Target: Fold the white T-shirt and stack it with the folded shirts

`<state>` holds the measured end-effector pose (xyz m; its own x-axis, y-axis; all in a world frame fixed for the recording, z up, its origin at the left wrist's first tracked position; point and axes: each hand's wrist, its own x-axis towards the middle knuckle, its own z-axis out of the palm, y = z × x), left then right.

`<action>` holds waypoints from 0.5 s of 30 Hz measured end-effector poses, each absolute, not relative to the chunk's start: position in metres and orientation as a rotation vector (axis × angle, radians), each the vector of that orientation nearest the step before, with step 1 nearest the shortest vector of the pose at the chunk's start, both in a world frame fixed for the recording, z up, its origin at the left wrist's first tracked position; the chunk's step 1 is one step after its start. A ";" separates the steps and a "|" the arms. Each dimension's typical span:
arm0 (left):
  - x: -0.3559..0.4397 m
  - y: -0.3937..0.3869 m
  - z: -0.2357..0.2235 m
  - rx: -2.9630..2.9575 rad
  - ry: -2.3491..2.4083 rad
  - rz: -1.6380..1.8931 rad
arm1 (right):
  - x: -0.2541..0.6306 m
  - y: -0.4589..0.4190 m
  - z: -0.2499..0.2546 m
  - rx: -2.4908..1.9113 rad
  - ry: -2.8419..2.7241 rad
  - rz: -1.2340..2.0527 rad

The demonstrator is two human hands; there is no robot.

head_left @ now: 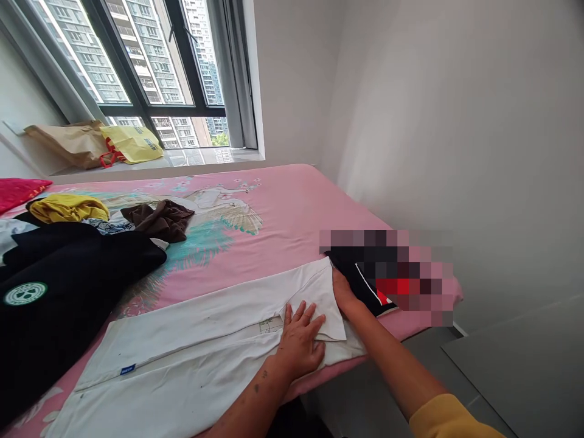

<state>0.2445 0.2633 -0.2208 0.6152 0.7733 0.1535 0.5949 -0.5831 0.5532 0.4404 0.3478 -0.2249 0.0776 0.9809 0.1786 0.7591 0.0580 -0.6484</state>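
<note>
A white garment [191, 353] lies spread along the near edge of the pink bed [292, 213], with one corner folded over. My left hand [298, 340] rests flat on that folded part, fingers stretched out. My right hand [343, 293] is at the right edge of the fold, its fingers tucked under or behind the white cloth and mostly hidden. Just right of it lies a dark garment with red and white trim [365, 286], partly blurred.
A black garment with a round green badge [59, 286] covers the left of the bed. Behind it lie brown [159, 219], yellow [68, 208] and red [18, 190] clothes. Paper bags [95, 143] sit on the window sill. A grey wall runs along the right.
</note>
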 end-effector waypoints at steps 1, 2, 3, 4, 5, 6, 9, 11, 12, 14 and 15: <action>0.241 0.268 -0.217 2.334 1.056 0.548 | 0.443 0.349 -0.222 -1.774 -1.688 0.443; 0.237 0.274 -0.212 2.275 1.044 0.588 | 0.447 0.350 -0.218 -1.792 -1.646 0.412; 0.232 0.282 -0.209 2.224 1.059 0.648 | 0.451 0.351 -0.214 -1.797 -1.618 0.368; 0.226 0.293 -0.206 2.189 1.101 0.710 | 0.456 0.353 -0.209 -1.785 -1.614 0.311; 0.221 0.304 -0.204 2.180 1.161 0.754 | 0.461 0.356 -0.204 -1.762 -1.637 0.244; 0.217 0.316 -0.203 2.200 1.224 0.758 | 0.466 0.360 -0.200 -1.735 -1.687 0.173; 0.210 0.348 -0.204 2.325 1.354 0.584 | 0.480 0.380 -0.192 -1.685 -1.935 0.021; 0.212 0.360 -0.211 2.378 1.384 0.470 | 0.488 0.396 -0.192 -1.675 -2.115 -0.005; 0.213 0.364 -0.215 2.392 1.397 0.439 | 0.491 0.404 -0.194 -1.661 -2.200 -0.006; 0.217 0.366 -0.225 2.418 1.427 0.422 | 0.495 0.419 -0.198 -1.615 -2.334 0.012; 0.218 0.366 -0.230 2.435 1.437 0.426 | 0.496 0.425 -0.200 -1.589 -2.379 0.032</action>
<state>0.2180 0.3657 -0.2299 0.4616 0.8804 0.1088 0.7974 -0.4655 0.3840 0.4956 0.4252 -0.1996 -0.3556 0.9089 0.2180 0.9026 0.3945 -0.1724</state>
